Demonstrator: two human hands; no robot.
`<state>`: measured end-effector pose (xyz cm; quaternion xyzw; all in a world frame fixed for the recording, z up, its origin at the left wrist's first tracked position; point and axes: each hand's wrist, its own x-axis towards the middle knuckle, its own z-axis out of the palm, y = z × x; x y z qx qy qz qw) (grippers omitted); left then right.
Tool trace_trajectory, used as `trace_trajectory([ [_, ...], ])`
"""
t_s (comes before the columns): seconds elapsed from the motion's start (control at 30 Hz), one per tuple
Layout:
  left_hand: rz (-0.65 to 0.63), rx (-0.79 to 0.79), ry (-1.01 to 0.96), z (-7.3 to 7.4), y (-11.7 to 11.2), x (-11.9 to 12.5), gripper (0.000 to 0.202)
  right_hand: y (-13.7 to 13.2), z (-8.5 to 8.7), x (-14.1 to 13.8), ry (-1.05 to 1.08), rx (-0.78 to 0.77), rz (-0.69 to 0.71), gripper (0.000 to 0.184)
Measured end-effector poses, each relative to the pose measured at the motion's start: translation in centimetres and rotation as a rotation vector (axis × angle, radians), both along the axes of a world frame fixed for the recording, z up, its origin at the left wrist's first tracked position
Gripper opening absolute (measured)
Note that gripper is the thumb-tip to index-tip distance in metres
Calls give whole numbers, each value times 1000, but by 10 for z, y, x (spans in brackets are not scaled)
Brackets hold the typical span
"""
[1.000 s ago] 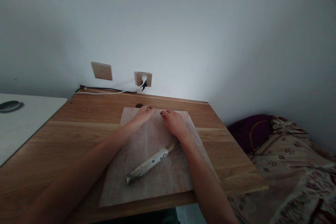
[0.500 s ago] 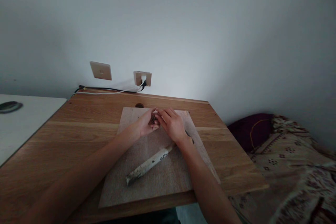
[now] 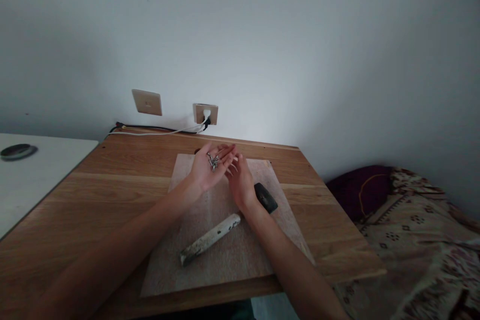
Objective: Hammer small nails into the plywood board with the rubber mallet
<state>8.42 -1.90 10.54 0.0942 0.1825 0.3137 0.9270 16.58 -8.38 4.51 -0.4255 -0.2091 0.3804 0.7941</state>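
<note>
My left hand (image 3: 210, 166) is turned palm up above the far part of a thin wooden board (image 3: 221, 255), fingers spread, with several small metal nails (image 3: 213, 161) lying in the palm. My right hand (image 3: 239, 180) hovers just to its right, fingers loosely extended toward the left palm, holding nothing I can see. A hammer lies on the board below the hands: its pale, stained handle (image 3: 208, 238) runs diagonally and its dark head (image 3: 265, 197) shows beside my right wrist.
The board rests on a wooden desk (image 3: 112, 185) against a white wall with two sockets (image 3: 205, 113) and cables. A white table (image 3: 33, 170) with a dark round object (image 3: 18, 151) adjoins on the left. A bed with patterned cover (image 3: 416, 240) lies right.
Both hands lifted off the board's far edge. My left hand turned palm up with nails in it, and my right hand shifted left, uncovering the hammer head.
</note>
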Motion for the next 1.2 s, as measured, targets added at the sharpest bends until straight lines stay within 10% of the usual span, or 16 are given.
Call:
trace_trajectory([
  [0.27,114,39,-91,22,1,-6,37,-5,3,-6,306,-33,275,38],
  [0.5,136,-87,124,1,7,3,41,-5,6,-10,358,-79,248,41],
  [1.2,211,148,94,13,3,-2,49,4,21,-22,375,-54,168,46],
])
